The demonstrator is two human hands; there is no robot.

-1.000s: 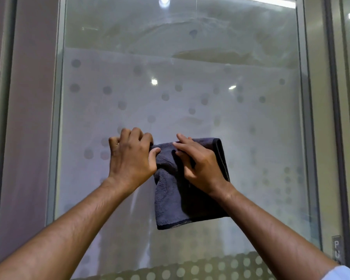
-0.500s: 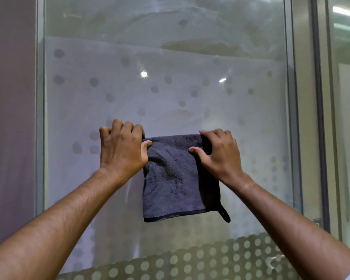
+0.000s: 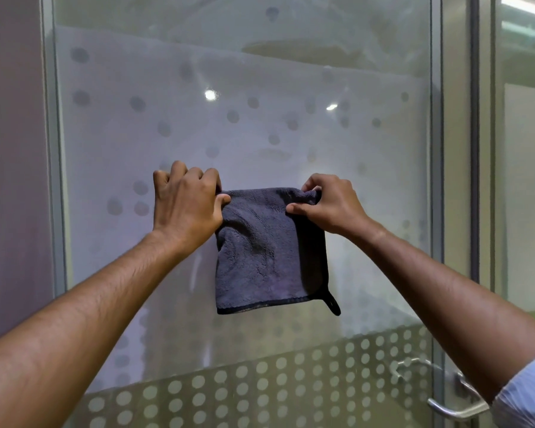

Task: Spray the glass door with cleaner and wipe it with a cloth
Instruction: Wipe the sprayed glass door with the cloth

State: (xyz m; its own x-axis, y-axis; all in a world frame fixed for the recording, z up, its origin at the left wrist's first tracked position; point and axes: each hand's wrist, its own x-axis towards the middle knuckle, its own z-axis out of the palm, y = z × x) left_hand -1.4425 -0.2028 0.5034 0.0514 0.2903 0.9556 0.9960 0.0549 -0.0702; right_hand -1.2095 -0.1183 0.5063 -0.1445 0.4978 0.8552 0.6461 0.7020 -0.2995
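Cloth point(image 3: 269, 251), dark grey and folded square, hung flat against the frosted, dotted glass door point(image 3: 260, 125), stretched between two raised hands. To its left, the left hand point(image 3: 186, 208) was curled closed, thumb and fingers pinching the cloth's upper left corner. To its right, the right hand point(image 3: 331, 205) gripped the upper right corner, bunching it. Lower right of the cloth sat the door handle point(image 3: 454, 409).

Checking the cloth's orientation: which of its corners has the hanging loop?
The lower right corner of the cloth: a small dark loop hangs there, below the right hand.
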